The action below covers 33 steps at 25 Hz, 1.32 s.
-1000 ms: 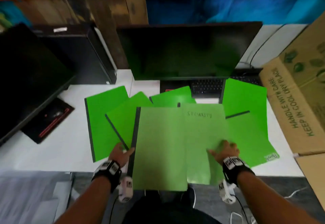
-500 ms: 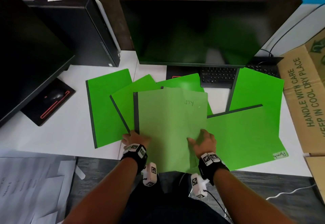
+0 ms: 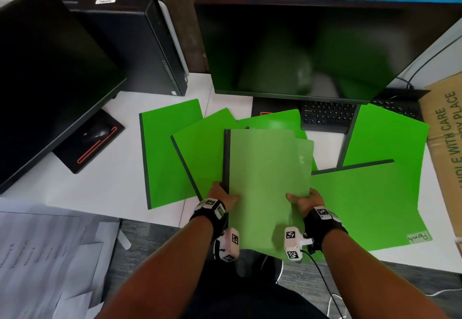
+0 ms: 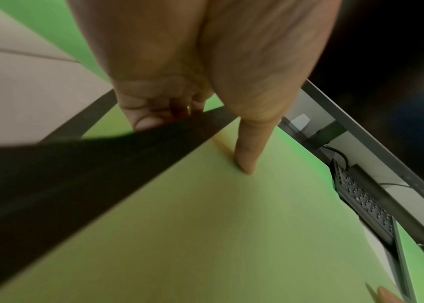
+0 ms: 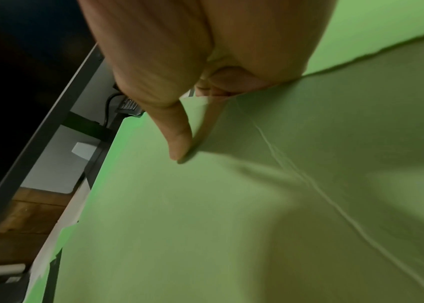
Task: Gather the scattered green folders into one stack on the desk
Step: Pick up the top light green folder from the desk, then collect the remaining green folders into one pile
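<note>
1. Folders held in both hands: two pale green folders are gripped near their lower edges, lifted above the white desk, likely so they can be squared before being set down as the start of the stack.
2. Left hand is clamped at the dark spine, thumb flat on the cover, other fingers curled under the spine; a judged reason is control of the bound edge.
3. Right hand is pinched on the open edge, thumb on top, other fingers tucked beneath; the under folder sticks out to the right, so alignment is judged unfinished.
4. Bright green folders are left scattered flat on the desk, overlapping, one across the keyboard, one labelled folder at the right.
5. Head view alone shows the spread, the monitor and the cardboard box; fingers under the folders are hidden there.
6. Wrist views alone show the thumbs pressed down and the curled fingertips at the edges.
</note>
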Each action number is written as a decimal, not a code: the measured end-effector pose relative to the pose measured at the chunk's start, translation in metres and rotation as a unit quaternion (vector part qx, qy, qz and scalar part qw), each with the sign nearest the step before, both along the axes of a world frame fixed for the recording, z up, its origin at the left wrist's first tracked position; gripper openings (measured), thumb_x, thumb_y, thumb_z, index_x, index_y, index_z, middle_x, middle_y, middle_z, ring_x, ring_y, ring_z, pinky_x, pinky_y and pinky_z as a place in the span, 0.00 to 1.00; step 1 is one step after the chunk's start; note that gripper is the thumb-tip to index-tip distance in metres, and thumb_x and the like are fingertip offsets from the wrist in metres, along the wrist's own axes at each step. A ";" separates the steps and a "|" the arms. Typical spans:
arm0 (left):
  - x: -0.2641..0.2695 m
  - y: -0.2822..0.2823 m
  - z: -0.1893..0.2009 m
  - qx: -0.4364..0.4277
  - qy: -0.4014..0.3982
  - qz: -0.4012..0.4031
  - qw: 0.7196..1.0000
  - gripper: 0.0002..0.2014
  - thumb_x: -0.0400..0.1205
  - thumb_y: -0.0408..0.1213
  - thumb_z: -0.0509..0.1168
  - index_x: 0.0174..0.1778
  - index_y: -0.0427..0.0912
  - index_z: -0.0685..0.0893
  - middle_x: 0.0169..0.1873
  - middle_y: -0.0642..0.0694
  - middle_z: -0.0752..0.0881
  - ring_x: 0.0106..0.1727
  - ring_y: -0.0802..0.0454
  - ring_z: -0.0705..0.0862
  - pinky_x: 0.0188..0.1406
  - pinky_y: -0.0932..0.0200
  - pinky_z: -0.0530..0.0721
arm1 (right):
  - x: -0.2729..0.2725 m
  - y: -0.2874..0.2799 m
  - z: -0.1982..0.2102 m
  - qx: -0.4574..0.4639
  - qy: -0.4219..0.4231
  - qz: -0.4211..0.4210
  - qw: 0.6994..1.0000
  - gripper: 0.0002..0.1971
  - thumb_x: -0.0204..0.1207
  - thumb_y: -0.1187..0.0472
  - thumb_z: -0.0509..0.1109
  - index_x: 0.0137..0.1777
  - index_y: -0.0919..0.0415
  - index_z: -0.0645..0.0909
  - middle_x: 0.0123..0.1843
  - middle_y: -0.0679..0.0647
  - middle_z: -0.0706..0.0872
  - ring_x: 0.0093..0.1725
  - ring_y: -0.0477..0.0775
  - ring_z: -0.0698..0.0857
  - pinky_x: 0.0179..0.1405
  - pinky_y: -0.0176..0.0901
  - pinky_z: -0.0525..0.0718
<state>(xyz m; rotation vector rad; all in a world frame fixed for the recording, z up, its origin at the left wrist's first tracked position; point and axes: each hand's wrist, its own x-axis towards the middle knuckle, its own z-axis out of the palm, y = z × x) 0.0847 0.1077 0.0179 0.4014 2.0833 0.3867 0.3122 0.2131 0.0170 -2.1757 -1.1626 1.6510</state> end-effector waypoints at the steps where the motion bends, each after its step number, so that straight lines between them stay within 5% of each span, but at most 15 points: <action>1: 0.000 0.001 0.001 0.000 -0.006 0.003 1.000 0.41 0.72 0.51 0.78 0.78 0.39 0.71 0.70 0.39 0.83 0.67 0.37 0.84 0.63 0.47 0.85 | 0.002 0.001 0.001 0.006 0.020 -0.015 1.000 0.36 0.66 0.63 0.81 0.74 0.68 0.72 0.71 0.64 0.82 0.68 0.65 0.82 0.70 0.52 0.75; 5: 0.003 0.001 0.002 0.090 0.004 0.003 0.996 0.27 0.76 0.54 0.74 0.62 0.37 0.82 0.53 0.43 0.89 0.52 0.40 0.87 0.47 0.53 0.86 | 0.017 0.001 0.006 -0.013 0.098 -0.046 0.994 0.45 0.65 0.60 0.81 0.81 0.65 0.63 0.80 0.63 0.72 0.76 0.68 0.73 0.75 0.59 0.69; 7: 0.009 -0.002 0.012 0.137 0.018 -0.015 0.990 0.19 0.77 0.53 0.74 0.49 0.42 0.79 0.36 0.50 0.82 0.40 0.45 0.81 0.34 0.59 0.78 | 0.022 -0.003 -0.004 -0.034 0.134 -0.036 0.990 0.55 0.52 0.54 0.87 0.80 0.64 0.65 0.79 0.63 0.74 0.74 0.67 0.75 0.76 0.62 0.69; 9: 0.015 -0.004 0.021 0.147 0.030 -0.051 0.987 0.20 0.76 0.57 0.73 0.42 0.47 0.74 0.31 0.53 0.75 0.33 0.50 0.77 0.31 0.58 0.74 | 0.026 -0.006 -0.007 -0.021 0.155 -0.022 0.987 0.60 0.38 0.48 0.90 0.75 0.68 0.72 0.72 0.63 0.82 0.68 0.64 0.80 0.74 0.60 0.71; 11: 0.006 0.000 0.026 0.148 0.073 -0.060 0.984 0.23 0.74 0.66 0.69 0.44 0.48 0.76 0.36 0.51 0.80 0.40 0.47 0.83 0.42 0.54 0.82 | 0.026 -0.004 0.005 0.004 0.159 -0.030 0.987 0.52 0.52 0.58 0.88 0.76 0.71 0.68 0.71 0.60 0.81 0.67 0.61 0.79 0.74 0.58 0.71; 13: -0.027 0.002 0.025 0.125 0.145 0.017 0.981 0.33 0.71 0.70 0.67 0.60 0.46 0.80 0.61 0.43 0.84 0.64 0.40 0.83 0.65 0.43 0.81 | 0.029 0.004 0.010 0.021 0.166 -0.035 0.985 0.38 0.61 0.67 0.81 0.73 0.70 0.72 0.68 0.61 0.82 0.62 0.59 0.80 0.70 0.55 0.73; 14: -0.048 0.001 0.022 0.081 0.171 0.058 0.980 0.43 0.69 0.72 0.68 0.72 0.45 0.75 0.75 0.39 0.76 0.76 0.37 0.75 0.74 0.37 0.75 | 0.031 0.005 0.015 0.032 0.168 -0.035 0.985 0.31 0.63 0.67 0.80 0.67 0.69 0.76 0.66 0.63 0.84 0.60 0.60 0.82 0.67 0.54 0.74; 16: -0.090 -0.006 0.020 -0.045 0.203 0.082 0.975 0.62 0.64 0.76 0.67 0.87 0.44 0.54 0.89 0.35 0.53 0.88 0.34 0.53 0.84 0.30 0.57 | 0.033 0.005 0.019 0.033 0.177 -0.029 0.983 0.28 0.54 0.55 0.87 0.53 0.61 0.82 0.54 0.58 0.91 0.57 0.62 0.86 0.61 0.52 0.78; 18: -0.118 -0.011 0.013 -0.140 0.189 0.091 0.968 0.73 0.58 0.80 0.68 0.88 0.45 0.38 0.88 0.32 0.39 0.89 0.33 0.39 0.84 0.27 0.46 | 0.034 0.007 0.016 0.049 0.184 -0.010 0.982 0.45 0.26 0.42 0.89 0.49 0.59 0.84 0.45 0.51 0.93 0.51 0.61 0.88 0.56 0.54 0.82; 19: -0.126 -0.011 0.009 -0.159 0.170 0.096 0.968 0.76 0.55 0.81 0.69 0.87 0.45 0.33 0.88 0.32 0.35 0.89 0.33 0.37 0.84 0.26 0.43 | 0.035 0.007 0.015 0.048 0.190 -0.008 0.980 0.48 0.22 0.41 0.89 0.49 0.58 0.85 0.45 0.52 0.93 0.49 0.60 0.89 0.51 0.53 0.83; 21: -0.131 -0.012 0.003 -0.168 0.142 0.104 0.970 0.79 0.53 0.80 0.71 0.86 0.46 0.29 0.87 0.31 0.33 0.88 0.32 0.36 0.83 0.25 0.44 | 0.028 0.003 0.026 0.045 0.206 0.015 0.977 0.37 0.36 0.49 0.90 0.48 0.58 0.85 0.50 0.58 0.92 0.44 0.59 0.89 0.42 0.49 0.84; 23: -0.133 -0.012 -0.003 -0.169 0.143 0.127 0.967 0.79 0.53 0.77 0.75 0.87 0.46 0.31 0.88 0.32 0.38 0.89 0.32 0.41 0.83 0.27 0.50 | 0.022 0.001 0.030 0.039 0.213 0.018 0.976 0.28 0.45 0.59 0.87 0.49 0.57 0.86 0.55 0.62 0.91 0.42 0.60 0.91 0.38 0.47 0.86; 26: -0.148 -0.020 -0.004 -0.141 0.169 0.216 0.951 0.75 0.57 0.69 0.80 0.88 0.40 0.41 0.86 0.32 0.54 0.87 0.32 0.55 0.82 0.33 0.59 | 0.019 -0.001 0.022 0.032 0.214 0.013 0.976 0.41 0.28 0.51 0.90 0.50 0.57 0.87 0.49 0.57 0.94 0.45 0.60 0.92 0.48 0.53 0.88; 29: -0.162 -0.031 -0.003 -0.072 0.116 0.256 0.957 0.58 0.67 0.56 0.81 0.85 0.33 0.58 0.84 0.30 0.63 0.84 0.31 0.64 0.81 0.35 0.63 | 0.017 -0.003 0.017 0.026 0.208 0.000 0.978 0.41 0.29 0.51 0.90 0.49 0.57 0.87 0.45 0.55 0.94 0.51 0.64 0.90 0.57 0.60 0.85; 33: -0.162 -0.054 -0.002 -0.032 0.078 0.272 0.959 0.38 0.73 0.54 0.77 0.73 0.32 0.78 0.68 0.30 0.85 0.66 0.32 0.85 0.64 0.43 0.82 | 0.016 -0.008 0.017 0.036 0.187 -0.004 0.982 0.41 0.30 0.48 0.90 0.50 0.57 0.87 0.42 0.52 0.94 0.49 0.61 0.90 0.58 0.59 0.84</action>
